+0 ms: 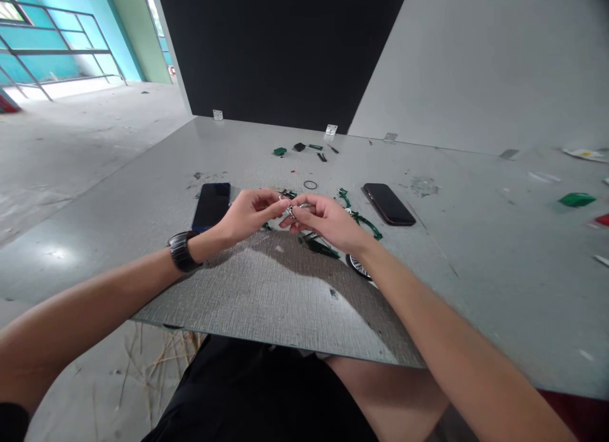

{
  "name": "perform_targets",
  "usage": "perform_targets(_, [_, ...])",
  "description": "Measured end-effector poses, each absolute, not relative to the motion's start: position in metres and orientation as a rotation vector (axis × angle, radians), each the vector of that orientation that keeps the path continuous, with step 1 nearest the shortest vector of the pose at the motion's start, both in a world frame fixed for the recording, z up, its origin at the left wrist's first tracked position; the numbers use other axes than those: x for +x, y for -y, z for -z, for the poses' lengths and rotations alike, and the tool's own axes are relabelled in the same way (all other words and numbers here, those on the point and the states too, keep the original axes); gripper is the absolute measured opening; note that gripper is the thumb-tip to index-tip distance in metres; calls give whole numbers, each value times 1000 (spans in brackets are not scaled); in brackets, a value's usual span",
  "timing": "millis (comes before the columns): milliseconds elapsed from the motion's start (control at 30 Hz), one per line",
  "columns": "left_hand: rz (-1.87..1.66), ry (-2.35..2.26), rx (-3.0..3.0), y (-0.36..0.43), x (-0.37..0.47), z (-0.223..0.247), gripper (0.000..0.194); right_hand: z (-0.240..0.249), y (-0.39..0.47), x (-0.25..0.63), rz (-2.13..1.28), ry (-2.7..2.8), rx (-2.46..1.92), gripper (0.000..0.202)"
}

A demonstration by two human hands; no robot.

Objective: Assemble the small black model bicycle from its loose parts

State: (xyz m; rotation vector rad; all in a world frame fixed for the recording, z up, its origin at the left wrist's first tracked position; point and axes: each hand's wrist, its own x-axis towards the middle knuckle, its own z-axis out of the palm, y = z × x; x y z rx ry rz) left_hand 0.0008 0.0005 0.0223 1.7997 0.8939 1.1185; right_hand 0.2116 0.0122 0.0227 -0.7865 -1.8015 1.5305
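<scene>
Above one grey table (143, 175), the left hand (250, 215) and the right hand (330, 223) meet. One phone (212, 206) lies at their nine o'clock, a second phone (389, 204) at three, one wheel (358, 266) at four, partly behind the right forearm (406, 286). Both hands pinch one small metal part (291, 211) between fingertips (280, 207), which hide its full shape.

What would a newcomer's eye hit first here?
Probably the left hand and right hand, meeting at a small silvery part above the tabletop. Next, the big black panel standing behind them. Then two phones flanking the hands: a blue-edged phone on the left, a black phone on the right.
</scene>
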Motion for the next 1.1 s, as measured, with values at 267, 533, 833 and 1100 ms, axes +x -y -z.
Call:
perform_targets(267, [-1154,-935,1709,-1,3,-22,28,-20,-18,213,-1314,1929,-834,35])
perform_targets(533, [-1196,-974,1714,-4,2,-19,26,-20,-19,215,-1217,1961,-865,35])
perform_targets(833, [-1220,-994,1766,-6,2,-17,24,-17,-19,213,-1245,1930,-892,36])
perform_targets(1100, [-1192,-1334,2172,-28,-25,-25,37,-25,-25,224,-933,1772,-989,35])
